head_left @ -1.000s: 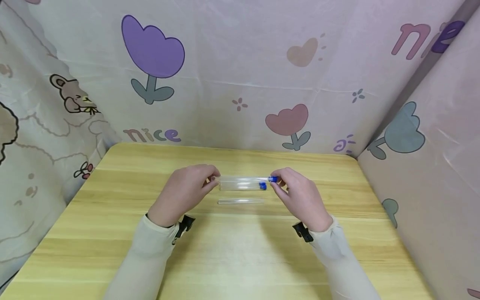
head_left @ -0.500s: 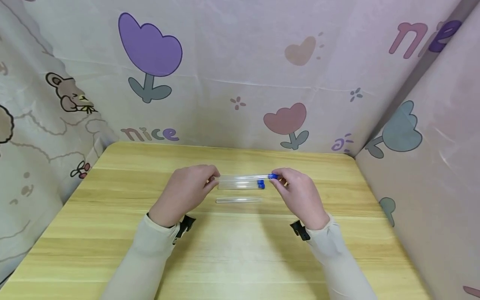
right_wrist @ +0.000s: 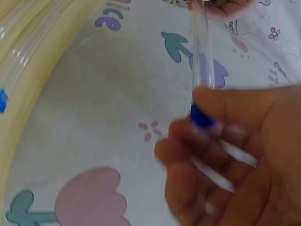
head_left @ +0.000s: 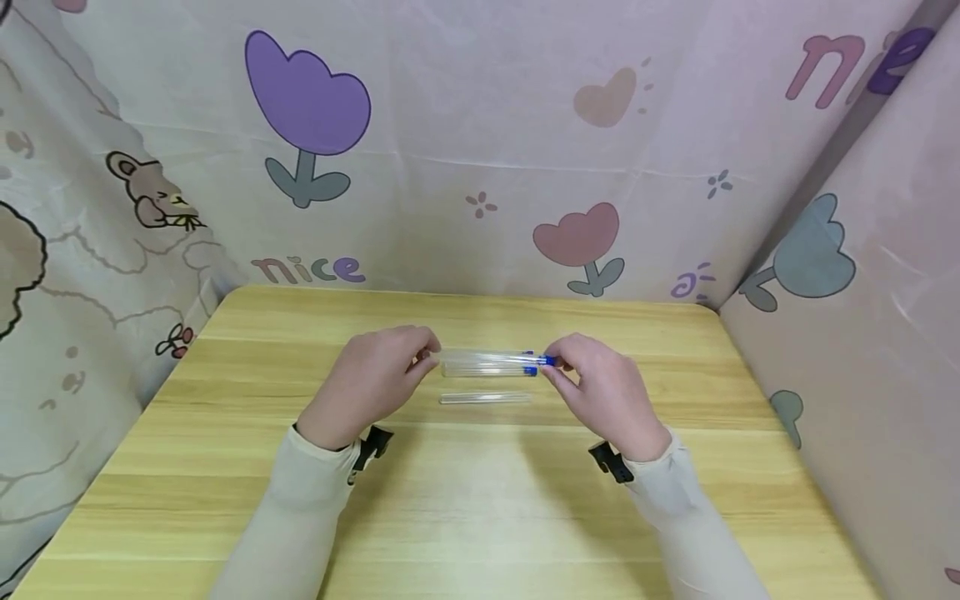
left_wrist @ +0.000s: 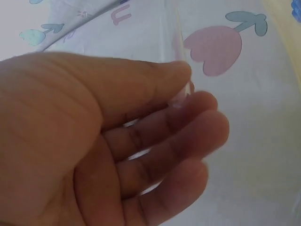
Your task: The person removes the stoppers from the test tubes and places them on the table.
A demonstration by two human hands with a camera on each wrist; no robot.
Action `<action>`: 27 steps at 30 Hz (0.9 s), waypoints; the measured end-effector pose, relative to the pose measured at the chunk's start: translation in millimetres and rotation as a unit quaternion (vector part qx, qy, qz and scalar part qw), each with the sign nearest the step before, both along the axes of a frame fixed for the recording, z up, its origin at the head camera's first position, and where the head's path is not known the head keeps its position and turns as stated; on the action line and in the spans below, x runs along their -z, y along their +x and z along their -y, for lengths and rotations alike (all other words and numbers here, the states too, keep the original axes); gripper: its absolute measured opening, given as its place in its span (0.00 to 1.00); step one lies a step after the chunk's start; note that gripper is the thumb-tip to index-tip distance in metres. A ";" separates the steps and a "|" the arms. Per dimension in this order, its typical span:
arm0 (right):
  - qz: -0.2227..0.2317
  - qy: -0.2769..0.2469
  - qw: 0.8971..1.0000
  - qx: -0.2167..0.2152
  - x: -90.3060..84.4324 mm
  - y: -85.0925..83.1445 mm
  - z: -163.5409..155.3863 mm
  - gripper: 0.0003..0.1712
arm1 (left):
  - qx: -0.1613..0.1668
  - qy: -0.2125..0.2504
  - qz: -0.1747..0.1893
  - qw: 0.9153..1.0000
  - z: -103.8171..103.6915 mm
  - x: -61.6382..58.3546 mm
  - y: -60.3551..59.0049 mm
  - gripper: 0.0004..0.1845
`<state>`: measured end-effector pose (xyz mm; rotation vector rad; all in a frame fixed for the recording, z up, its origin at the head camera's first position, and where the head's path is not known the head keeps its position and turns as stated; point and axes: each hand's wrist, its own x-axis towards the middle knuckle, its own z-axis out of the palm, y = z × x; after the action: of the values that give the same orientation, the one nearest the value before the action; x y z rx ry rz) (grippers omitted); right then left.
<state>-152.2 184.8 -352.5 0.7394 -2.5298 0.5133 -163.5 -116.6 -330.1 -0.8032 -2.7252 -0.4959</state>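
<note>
My left hand [head_left: 375, 375] pinches the plain end of a clear test tube [head_left: 491, 358] between thumb and index finger; that end [left_wrist: 178, 100] shows at the fingertips in the left wrist view. At the other end, my right hand [head_left: 603, 387] grips the tube's blue cap [right_wrist: 202, 117] with thumb and fingers. Held this way, the tube lies nearly level above the table, its cap to the right. Below it, partly covered by it in the head view, rest capped test tubes [head_left: 483, 371] with blue caps [head_left: 530, 372]. An uncapped clear tube [head_left: 485, 398] lies nearer to me.
The light wooden table [head_left: 480, 508] runs up to a printed cloth [head_left: 442, 108] hung behind it, with more cloth at both sides. Black camera mounts [head_left: 611, 462] sit at both wrists.
The held tube's capped end rose slightly, then came down again, now overlapping the caps of the tubes below. Both hands keep their grip. The head view has shifted a little.
</note>
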 end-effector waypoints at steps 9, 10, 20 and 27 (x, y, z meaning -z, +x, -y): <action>-0.001 0.075 0.993 -0.090 -4.2 -0.1 -7.9 0.08 | 0.028 -0.001 0.000 1.000 7.9 -2.8 1.8 0.05; 0.003 0.073 0.993 -0.096 -4.7 0.1 -8.2 0.08 | 0.029 -0.002 -0.001 1.000 8.0 -2.2 1.7 0.05; 0.037 0.050 0.989 -0.134 -9.1 2.6 -11.0 0.07 | 0.044 -0.001 -0.023 0.999 11.2 2.5 1.5 0.11; 0.030 0.042 0.990 -0.131 -9.8 3.3 -11.1 0.07 | 0.033 -0.013 -0.027 0.999 7.4 1.4 0.5 0.10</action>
<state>-148.9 195.9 -342.8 1.1122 -2.5361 0.5234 -162.9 -124.0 -331.5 -0.9030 -2.6686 -0.4461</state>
